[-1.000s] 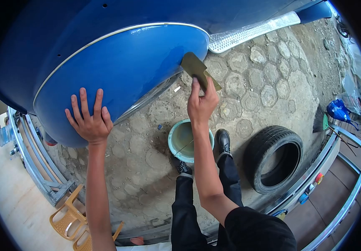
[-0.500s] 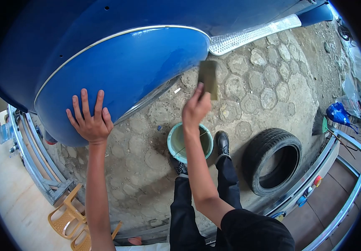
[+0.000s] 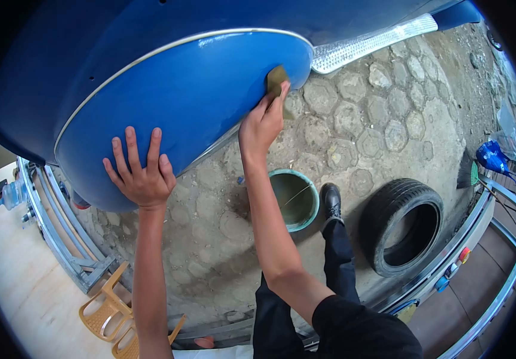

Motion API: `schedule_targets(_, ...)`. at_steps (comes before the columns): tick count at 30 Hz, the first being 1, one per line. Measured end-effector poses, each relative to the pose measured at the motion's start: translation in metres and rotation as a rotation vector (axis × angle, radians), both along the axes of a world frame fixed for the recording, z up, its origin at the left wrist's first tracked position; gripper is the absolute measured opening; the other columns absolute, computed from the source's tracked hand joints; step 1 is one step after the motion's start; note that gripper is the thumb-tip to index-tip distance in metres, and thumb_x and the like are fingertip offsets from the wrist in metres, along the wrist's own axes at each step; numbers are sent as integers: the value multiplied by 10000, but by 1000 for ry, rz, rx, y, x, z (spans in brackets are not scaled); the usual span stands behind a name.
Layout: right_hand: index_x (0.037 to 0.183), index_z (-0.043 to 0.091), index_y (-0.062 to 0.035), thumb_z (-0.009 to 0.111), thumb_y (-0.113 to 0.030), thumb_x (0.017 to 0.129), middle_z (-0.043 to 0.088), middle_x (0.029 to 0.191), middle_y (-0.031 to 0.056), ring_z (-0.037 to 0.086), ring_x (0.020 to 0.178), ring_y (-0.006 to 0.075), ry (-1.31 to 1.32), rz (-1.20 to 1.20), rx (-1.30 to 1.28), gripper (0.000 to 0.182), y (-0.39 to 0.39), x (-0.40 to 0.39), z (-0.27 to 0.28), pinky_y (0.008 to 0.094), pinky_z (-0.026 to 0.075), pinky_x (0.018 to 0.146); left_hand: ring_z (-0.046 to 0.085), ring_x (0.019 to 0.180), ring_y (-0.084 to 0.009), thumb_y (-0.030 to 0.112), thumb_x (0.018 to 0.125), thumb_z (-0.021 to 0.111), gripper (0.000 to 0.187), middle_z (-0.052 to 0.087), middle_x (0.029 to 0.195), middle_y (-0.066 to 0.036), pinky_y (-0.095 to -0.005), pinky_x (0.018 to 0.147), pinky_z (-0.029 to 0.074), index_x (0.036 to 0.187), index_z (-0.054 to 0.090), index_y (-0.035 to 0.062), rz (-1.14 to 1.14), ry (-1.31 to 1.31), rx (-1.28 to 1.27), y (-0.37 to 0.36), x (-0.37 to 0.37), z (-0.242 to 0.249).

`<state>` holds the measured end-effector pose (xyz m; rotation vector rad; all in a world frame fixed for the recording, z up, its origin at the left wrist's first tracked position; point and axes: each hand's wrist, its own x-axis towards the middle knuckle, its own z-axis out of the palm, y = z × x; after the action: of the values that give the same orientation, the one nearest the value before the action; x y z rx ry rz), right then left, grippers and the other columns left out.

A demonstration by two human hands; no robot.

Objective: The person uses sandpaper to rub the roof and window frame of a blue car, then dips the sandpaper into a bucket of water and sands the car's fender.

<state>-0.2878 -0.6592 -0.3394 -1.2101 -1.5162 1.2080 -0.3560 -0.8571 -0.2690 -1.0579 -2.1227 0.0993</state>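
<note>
A glossy blue curved vehicle panel [image 3: 180, 90] with a pale trim line fills the upper left. My left hand [image 3: 143, 175] lies flat on its lower left part, fingers spread, holding nothing. Near the panel's right end, my right hand [image 3: 263, 122] grips a thin olive-brown sheet [image 3: 276, 79], which is bent against the blue surface. Part of the sheet is hidden by the fingers. Below my right hand stands a green bucket [image 3: 316, 206] with liquid in it, partly behind my forearm.
A black tyre [image 3: 377, 233] lies to the right of my shoe [image 3: 331, 202] on the hexagonal paving. A patterned metal strip [image 3: 377, 45] extends from the panel at the upper right. Yellow-brown chairs [image 3: 99, 314] and metal rails [image 3: 55, 221] are at the left. A broom [image 3: 466, 170] rests at the right.
My right hand has moved left and up, bringing the sheet from above the paving onto the blue panel. My left hand stays flat on the panel. The whole view has shifted slightly.
</note>
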Motion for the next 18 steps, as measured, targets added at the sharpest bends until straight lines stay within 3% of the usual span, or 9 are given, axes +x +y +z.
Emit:
schedule_targets(3, 1522, 374, 69, 476, 37, 1002, 362, 1575, 293, 368, 1467, 404, -25, 23, 59, 531, -25, 4, 1, 414, 345, 1190, 431, 1446, -297, 346, 1021, 386, 462, 498, 1559, -37, -492, 1247, 206, 1427, 605, 317, -8, -4, 3, -2, -1, 0)
schedule_targets(4, 1499, 460, 12, 505, -49, 1042, 480, 1518, 242, 512, 1383, 352, -10, -44, 115, 463, -40, 3, 1, 362, 443, 1101, 431, 1445, -297, 350, 1023, 384, 462, 498, 1559, -37, -492, 1247, 206, 1427, 604, 319, -6, -4, 1, -3, -1, 0)
schedule_targets(11, 1397, 597, -5, 578, -38, 1007, 616, 1380, 224, 621, 1260, 281, 17, -178, 16, 391, -5, -6, -7, 352, 492, 1024, 429, 1445, -294, 365, 1031, 374, 455, 495, 1560, -29, -494, 1249, 205, 1424, 602, 345, 5, -10, 6, -1, 0, -1)
schedule_targets(13, 1390, 605, -6, 592, -39, 1002, 672, 1305, 226, 687, 1156, 231, 29, -217, 167, 390, -7, -7, -8, 329, 523, 955, 428, 1446, -293, 368, 1033, 373, 453, 495, 1560, -28, -495, 1249, 205, 1423, 603, 347, 8, -19, 7, -1, 1, -2)
schedule_targets(14, 1394, 605, -12, 598, -30, 997, 721, 1209, 223, 721, 989, 163, 15, -211, 274, 397, -15, -4, -8, 298, 538, 835, 428, 1447, -293, 369, 1033, 373, 452, 495, 1560, -27, -496, 1248, 205, 1422, 603, 348, 13, -20, 10, -1, 0, -2)
schedule_targets(17, 1341, 625, 33, 572, 50, 938, 587, 1409, 233, 629, 1256, 346, 54, -92, -122, 407, -23, 7, -1, 386, 517, 1007, 430, 1445, -292, 371, 1036, 369, 451, 497, 1558, -25, -498, 1249, 204, 1419, 605, 347, 8, -15, 8, -1, 0, -1)
schedule_targets(18, 1331, 632, 34, 576, 46, 938, 597, 1400, 229, 634, 1249, 347, 43, -124, -124, 397, -16, 5, -2, 386, 518, 1006, 429, 1446, -292, 370, 1036, 368, 451, 496, 1559, -25, -496, 1250, 204, 1420, 604, 346, 8, -15, 9, -1, 1, -1)
